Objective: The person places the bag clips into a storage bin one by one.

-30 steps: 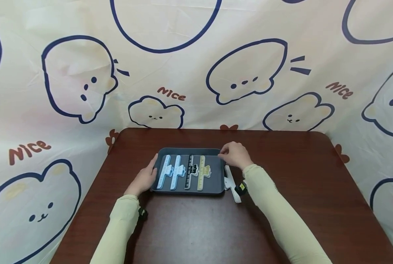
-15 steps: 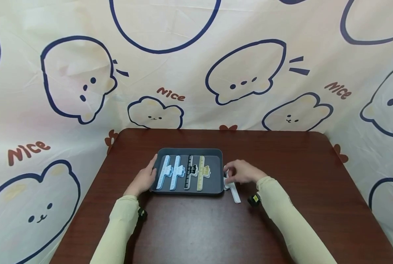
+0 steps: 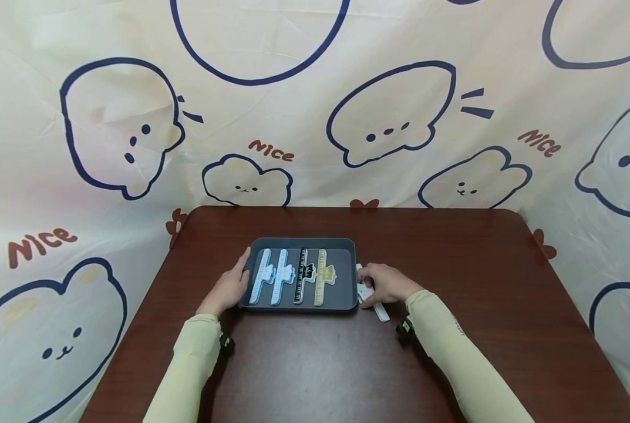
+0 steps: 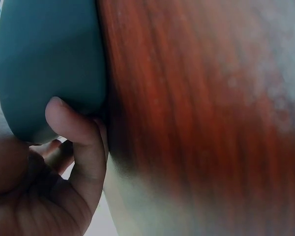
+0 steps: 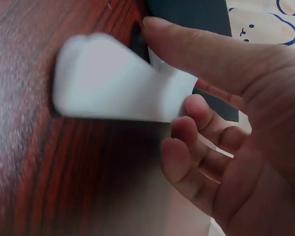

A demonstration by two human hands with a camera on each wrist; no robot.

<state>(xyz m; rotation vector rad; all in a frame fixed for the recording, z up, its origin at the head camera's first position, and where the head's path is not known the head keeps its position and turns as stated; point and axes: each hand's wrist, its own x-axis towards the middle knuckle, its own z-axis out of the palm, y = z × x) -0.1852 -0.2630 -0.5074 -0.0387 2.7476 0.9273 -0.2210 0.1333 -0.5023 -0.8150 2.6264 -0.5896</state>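
My left hand (image 3: 229, 288) holds the left side of a dark grey tray (image 3: 341, 296); in the left wrist view a fingertip presses the tray's outer wall (image 4: 49, 59). Two light blue clips (image 3: 262, 276) (image 3: 282, 277), a black-and-white clip (image 3: 301, 276) with piano-key marks and a yellow clip (image 3: 321, 277) lie in a row in the tray. Just outside its right side, my right hand (image 3: 391, 283) pinches a white clip (image 3: 382, 312) between thumb and fingers. The right wrist view shows the white clip's long flat bar (image 5: 108, 81), slanted close over the table; its middle is partly hidden by the hand.
The brown wooden table (image 3: 293, 376) has rounded far corners. A pale cloth (image 3: 304, 117) with blue cartoon outlines hangs behind it and along both sides. Inside the tray, bare floor shows right of the yellow clip.
My right hand has come from the tray's far right corner down to the white clip and taken hold of it. The clip has shifted slightly. My left hand stays on the tray.
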